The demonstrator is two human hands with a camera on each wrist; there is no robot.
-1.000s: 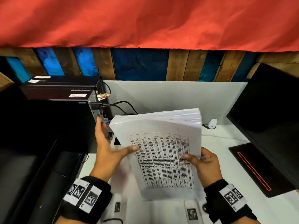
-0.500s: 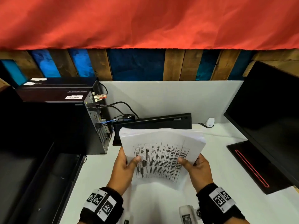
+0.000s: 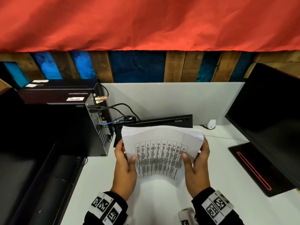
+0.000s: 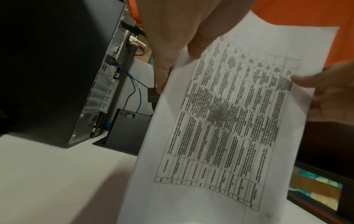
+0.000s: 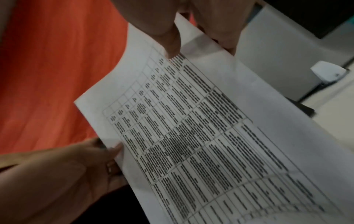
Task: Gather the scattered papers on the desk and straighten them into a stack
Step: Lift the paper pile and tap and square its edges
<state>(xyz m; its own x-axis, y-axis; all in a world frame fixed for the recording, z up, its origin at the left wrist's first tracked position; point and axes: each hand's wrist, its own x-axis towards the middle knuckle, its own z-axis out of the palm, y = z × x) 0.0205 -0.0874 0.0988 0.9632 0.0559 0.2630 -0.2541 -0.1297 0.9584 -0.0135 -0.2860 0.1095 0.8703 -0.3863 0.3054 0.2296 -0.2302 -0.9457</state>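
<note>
While I hold the thick bundle of white printed papers [image 3: 162,153] up on its bottom edge near the middle of the white desk [image 3: 227,159], my left hand [image 3: 125,166] grips its left side and my right hand [image 3: 197,168] grips its right side, thumbs on the front sheet. I think the gathering is done and I am squaring the edges. Next I should tap the bundle down, then lay it flat. A black computer tower [image 3: 68,127] stands by the desk's left edge, a black flat box [image 3: 155,123] sits close behind the papers, and a black monitor [image 3: 267,120] fills the right side.
</note>
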